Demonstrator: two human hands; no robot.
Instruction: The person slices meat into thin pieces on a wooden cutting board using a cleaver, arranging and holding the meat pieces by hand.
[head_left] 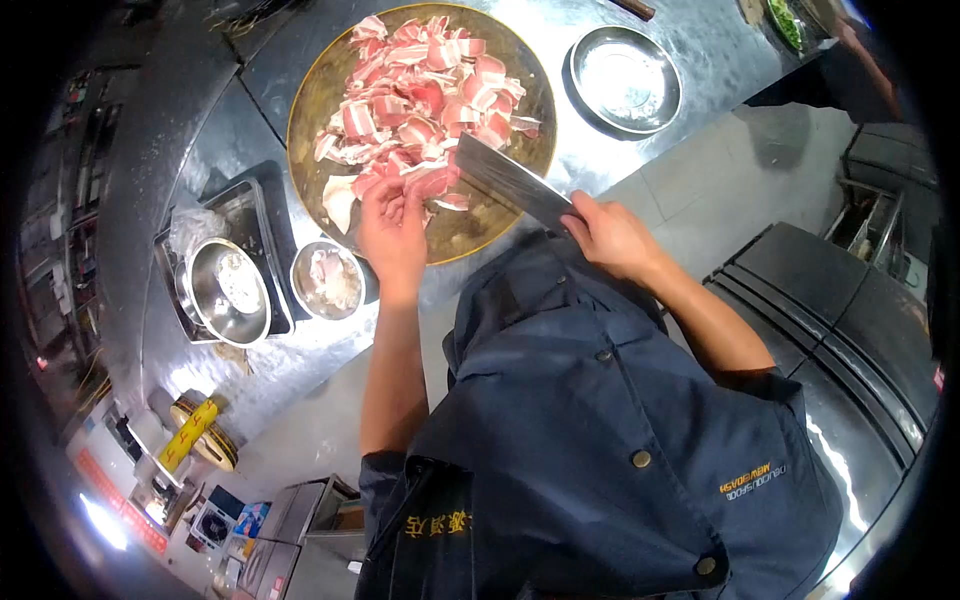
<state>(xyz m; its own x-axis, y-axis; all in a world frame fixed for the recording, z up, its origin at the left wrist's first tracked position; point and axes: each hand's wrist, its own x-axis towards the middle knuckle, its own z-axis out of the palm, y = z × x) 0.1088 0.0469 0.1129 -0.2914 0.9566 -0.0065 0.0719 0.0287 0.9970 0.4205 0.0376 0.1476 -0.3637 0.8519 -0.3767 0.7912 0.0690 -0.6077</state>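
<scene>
A heap of sliced pork belly [405, 110], pink with white fat, covers much of a round cutting board [480, 225] with a yellow rim. My left hand [393, 222] is closed at the near edge of the heap, its curled fingers on a piece of pork. In my right hand [612, 236] is a cleaver [515, 185], gripped at the handle end. Its wide blade slants up to the left over the board, the far corner near the meat by my left fingers. Part of the handle is hidden in my grip.
Right of the board, a round metal dish [627, 80] sits on the steel counter [215, 140]. To the left are a small bowl of pale pieces [328, 281] and a metal bowl [232, 292] at a black tray [262, 235]. A co-worker's arm [868, 62] shows at upper right.
</scene>
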